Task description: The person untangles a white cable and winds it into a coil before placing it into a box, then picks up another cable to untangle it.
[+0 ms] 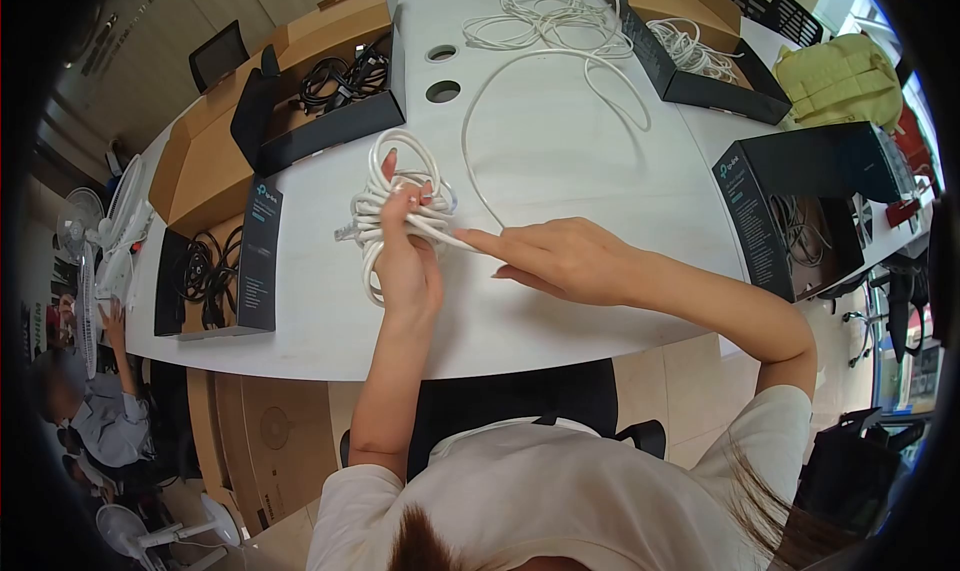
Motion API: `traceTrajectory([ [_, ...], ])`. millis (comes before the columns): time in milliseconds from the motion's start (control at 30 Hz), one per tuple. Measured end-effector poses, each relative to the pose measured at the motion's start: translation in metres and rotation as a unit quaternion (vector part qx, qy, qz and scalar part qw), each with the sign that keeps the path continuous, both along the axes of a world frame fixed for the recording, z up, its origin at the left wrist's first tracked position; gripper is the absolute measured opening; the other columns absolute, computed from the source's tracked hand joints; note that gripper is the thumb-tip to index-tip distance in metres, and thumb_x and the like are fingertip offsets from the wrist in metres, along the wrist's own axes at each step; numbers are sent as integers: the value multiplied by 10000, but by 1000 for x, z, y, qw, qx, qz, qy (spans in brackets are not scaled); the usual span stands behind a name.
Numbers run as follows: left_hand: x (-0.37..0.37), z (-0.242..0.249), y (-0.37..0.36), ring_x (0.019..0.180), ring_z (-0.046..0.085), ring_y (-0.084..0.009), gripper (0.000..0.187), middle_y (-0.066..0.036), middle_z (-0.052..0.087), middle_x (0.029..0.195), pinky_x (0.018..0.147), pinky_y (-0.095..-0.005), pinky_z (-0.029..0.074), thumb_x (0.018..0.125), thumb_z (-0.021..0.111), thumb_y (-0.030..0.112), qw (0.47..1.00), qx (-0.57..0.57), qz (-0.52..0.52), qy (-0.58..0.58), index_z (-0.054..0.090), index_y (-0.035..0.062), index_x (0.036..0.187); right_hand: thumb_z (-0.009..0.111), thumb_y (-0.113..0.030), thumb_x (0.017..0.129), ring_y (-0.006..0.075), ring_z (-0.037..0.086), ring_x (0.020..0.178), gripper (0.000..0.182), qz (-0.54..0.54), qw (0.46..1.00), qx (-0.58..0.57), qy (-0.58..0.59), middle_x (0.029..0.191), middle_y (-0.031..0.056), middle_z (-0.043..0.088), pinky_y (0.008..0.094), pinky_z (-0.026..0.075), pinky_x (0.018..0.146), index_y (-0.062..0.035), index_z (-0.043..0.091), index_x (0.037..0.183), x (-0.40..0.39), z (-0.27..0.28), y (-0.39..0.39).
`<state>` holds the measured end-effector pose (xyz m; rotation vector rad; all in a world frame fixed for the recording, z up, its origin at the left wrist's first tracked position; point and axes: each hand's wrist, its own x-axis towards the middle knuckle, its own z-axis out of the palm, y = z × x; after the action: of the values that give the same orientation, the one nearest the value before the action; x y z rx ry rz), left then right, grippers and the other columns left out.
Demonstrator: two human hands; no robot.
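A looped bundle of white network cable (366, 209) is in my left hand (408, 261), whose fingers wrap round its middle above the white table. One clear plug (345, 234) sticks out at the bundle's left side. My right hand (565, 259) is just right of the bundle, with thumb and fingers closed on a stretch of the same white cable. From there the cable curves up in a wide arc (465, 136) towards a loose tangle of white cable (545, 16) at the far side of the table.
Open boxes with black cables stand at the left (262, 261) and back left (330, 131). A box of white cable (725, 96) is at the back right, and another box (750, 221) at the right. Two round holes pierce the table (560, 171). A person (110, 421) sits at far left.
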<state>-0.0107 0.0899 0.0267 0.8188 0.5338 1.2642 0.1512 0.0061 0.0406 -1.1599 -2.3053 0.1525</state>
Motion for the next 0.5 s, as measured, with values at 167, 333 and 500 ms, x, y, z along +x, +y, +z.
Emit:
traceTrajectory([
  [167, -13, 7, 10, 746, 478, -51, 504, 41, 443, 758, 963, -270, 355, 856, 414, 121, 973, 27, -92, -210, 280, -50, 1310, 587, -110, 805, 242, 566, 745, 262, 67, 993, -94, 24, 756, 61, 587, 371, 439, 741, -85, 547, 1063, 22, -8, -8],
  [333, -43, 28, 5, 528, 449, -47, 545, 71, 423, 493, 920, -240, 352, 803, 438, 151, 856, -79, -297, -416, 316, -85, 1279, 602, -150, 781, 233, 566, 795, 114, 24, 991, -87, -103, 751, 61, 596, 360, 423, 763, -77, 606, 868, 65, -36, 5],
  [500, -61, 9, 0, 419, 463, -86, 586, -26, 522, 594, 736, -240, 406, 693, 535, 123, 877, 72, -461, -113, 381, -113, 1207, 596, -158, 785, 237, 563, 726, 102, -42, 964, -253, -74, 700, 58, 604, 356, 430, 695, -93, 659, 833, 98, -21, 38],
])
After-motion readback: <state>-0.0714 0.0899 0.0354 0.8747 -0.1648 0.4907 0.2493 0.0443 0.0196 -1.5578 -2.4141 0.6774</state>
